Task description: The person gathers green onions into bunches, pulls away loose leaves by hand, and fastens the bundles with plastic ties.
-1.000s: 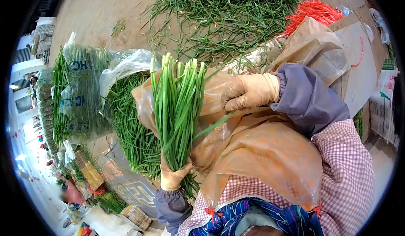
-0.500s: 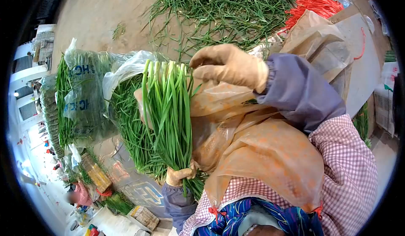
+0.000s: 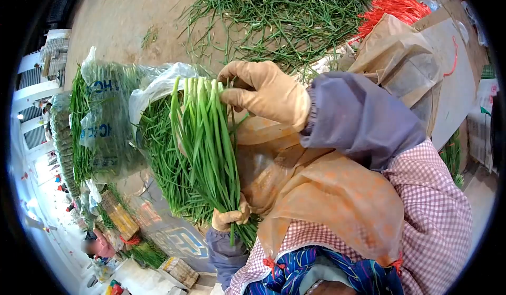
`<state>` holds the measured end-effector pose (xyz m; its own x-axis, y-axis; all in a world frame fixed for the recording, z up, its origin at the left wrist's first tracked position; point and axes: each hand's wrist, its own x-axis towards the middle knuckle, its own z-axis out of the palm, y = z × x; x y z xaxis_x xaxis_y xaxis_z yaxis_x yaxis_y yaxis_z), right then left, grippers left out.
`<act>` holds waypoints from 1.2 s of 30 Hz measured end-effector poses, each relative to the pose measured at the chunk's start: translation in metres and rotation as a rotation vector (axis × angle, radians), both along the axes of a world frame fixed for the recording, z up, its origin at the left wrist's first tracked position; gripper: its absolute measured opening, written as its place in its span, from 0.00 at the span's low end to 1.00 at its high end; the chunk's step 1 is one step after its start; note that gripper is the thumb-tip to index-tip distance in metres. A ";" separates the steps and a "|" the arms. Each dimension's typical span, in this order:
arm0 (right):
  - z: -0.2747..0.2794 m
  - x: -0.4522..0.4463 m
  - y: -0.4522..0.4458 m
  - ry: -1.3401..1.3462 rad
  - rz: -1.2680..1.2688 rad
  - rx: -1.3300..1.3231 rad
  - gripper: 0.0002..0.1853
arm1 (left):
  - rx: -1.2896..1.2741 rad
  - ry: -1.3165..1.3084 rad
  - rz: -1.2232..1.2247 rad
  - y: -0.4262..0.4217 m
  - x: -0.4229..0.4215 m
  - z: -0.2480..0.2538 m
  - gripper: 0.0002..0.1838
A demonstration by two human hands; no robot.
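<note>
In the head view, I have my left hand [image 3: 230, 217], in a pale glove, at the near end of a bunch of green stalks [image 3: 205, 142], fingers closed around it just above the trailing leaf tips. The bunch stands out away from the body, left of centre, its whitish cut ends pointing to the far side. My right hand [image 3: 266, 92], gloved too, is at the right edge of those cut ends, thumb and forefinger curled with a small gap between them (whether a stalk is caught there, I cannot tell).

Just left of the bunch and partly behind it lies a leafy heap [image 3: 161, 155], and beyond that a clear bag [image 3: 110, 118] with blue lettering. A tan plastic apron [image 3: 337, 195] covers the lap.

The floor [image 3: 116, 29] is brown and dusty-looking, with a broad pile of loose greens [image 3: 284, 16] spread across its far side and a small wisp off to the left. To the far right I see red ties [image 3: 392, 13] in a heap, beside crumpled tan sheeting [image 3: 406, 58] and a pale board [image 3: 456, 79]. The room runs off brightly on the left (the lens bends it hard), with a person in pink [image 3: 103, 246] near more bundled greens [image 3: 147, 253].
</note>
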<state>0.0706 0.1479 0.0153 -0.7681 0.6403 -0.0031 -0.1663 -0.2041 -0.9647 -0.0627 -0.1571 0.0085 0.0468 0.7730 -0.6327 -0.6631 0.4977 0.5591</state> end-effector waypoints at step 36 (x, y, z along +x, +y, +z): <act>-0.046 0.004 0.039 -0.280 0.345 0.932 0.17 | -0.003 0.987 -0.132 0.018 0.027 0.019 0.48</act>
